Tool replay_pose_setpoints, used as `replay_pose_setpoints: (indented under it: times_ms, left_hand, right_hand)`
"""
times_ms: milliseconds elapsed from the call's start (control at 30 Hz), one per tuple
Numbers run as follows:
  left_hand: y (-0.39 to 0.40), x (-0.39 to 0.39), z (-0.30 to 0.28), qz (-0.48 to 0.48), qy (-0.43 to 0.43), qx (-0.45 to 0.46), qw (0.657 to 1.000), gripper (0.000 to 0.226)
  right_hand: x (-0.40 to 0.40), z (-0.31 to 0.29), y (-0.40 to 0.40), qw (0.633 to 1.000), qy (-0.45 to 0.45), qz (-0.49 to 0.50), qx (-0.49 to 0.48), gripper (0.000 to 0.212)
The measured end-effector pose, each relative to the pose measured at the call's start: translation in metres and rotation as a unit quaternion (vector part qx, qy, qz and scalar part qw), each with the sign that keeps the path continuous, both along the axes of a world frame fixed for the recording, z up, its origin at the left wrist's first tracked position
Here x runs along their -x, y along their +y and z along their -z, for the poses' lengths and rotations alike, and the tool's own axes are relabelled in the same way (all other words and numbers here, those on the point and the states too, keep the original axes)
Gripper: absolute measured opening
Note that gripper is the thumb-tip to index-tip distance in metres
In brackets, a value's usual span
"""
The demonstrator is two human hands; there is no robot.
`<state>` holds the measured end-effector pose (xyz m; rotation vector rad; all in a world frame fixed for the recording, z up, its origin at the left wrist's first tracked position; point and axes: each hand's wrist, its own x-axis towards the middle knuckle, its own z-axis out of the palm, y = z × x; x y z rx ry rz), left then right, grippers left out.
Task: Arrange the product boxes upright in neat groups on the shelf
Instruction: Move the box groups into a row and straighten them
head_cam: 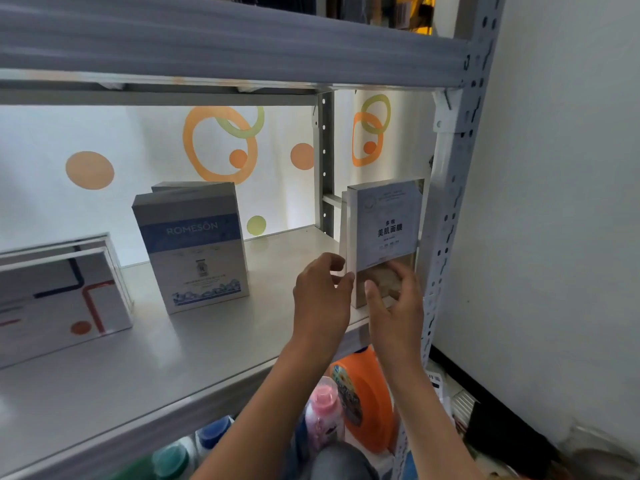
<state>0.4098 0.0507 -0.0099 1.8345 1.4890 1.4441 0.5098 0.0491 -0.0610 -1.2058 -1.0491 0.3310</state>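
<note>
A white box printed "ROMESON" [194, 249] in pale letters on a blue band is being shown upright near the middle of the grey metal shelf [207, 341], with a small bottle pictured below the band and a second box of the same kind just behind it. At the far right end of the shelf, a face-mask box [384, 230] is being held upright beside the perforated corner post [450, 202]; large Chinese characters, 美肌面膜, are printed on its pale front, and the smaller lines around them are too blurred to be read. A tan panel is being displayed across the lower part of that box.

The box's lower left edge is being touched by the curled fingers and thumb of the left hand [322, 299], while its lower front is being pinched by the right hand [394, 306], whose thumb is laid on the near face and whose fingers are wrapped over the tan panel. Both hands are thus being kept low on the box, below its lettering.

At the left, white boxes with red and navy lines [65, 299] and an orange dot are being leaned together. Below the shelf, an orange detergent jug [367, 393] and a pink-capped bottle [325, 414] are being stored.
</note>
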Motion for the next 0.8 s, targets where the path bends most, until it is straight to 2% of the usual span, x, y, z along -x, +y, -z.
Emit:
replay_pose_setpoints:
  times_ms: [200, 333, 433, 633, 800]
  left_hand:
    - [-0.010, 0.024, -0.004, -0.004, 0.052, -0.013, 0.999, 0.023]
    - [-0.025, 0.060, -0.011, -0.030, 0.054, -0.031, 0.998, 0.022]
    - [-0.042, 0.095, -0.018, -0.059, 0.049, -0.051, 0.996, 0.022]
    - [-0.090, 0.190, -0.038, -0.174, 0.033, -0.096, 0.979, 0.019]
    - [-0.129, 0.270, -0.054, -0.260, 0.003, -0.124, 0.958, 0.018]
  right_hand:
    - [0.019, -0.013, -0.016, 1.000, -0.002, -0.001, -0.011, 0.032]
    - [0.051, -0.024, -0.027, 1.000, -0.020, -0.015, -0.013, 0.027]
    - [0.088, -0.033, -0.034, 0.997, -0.048, -0.036, -0.050, 0.023]
    - [0.192, -0.049, -0.049, 0.980, -0.096, -0.159, -0.072, 0.020]
    - [0.279, -0.062, -0.071, 0.946, -0.139, -0.275, -0.104, 0.027]
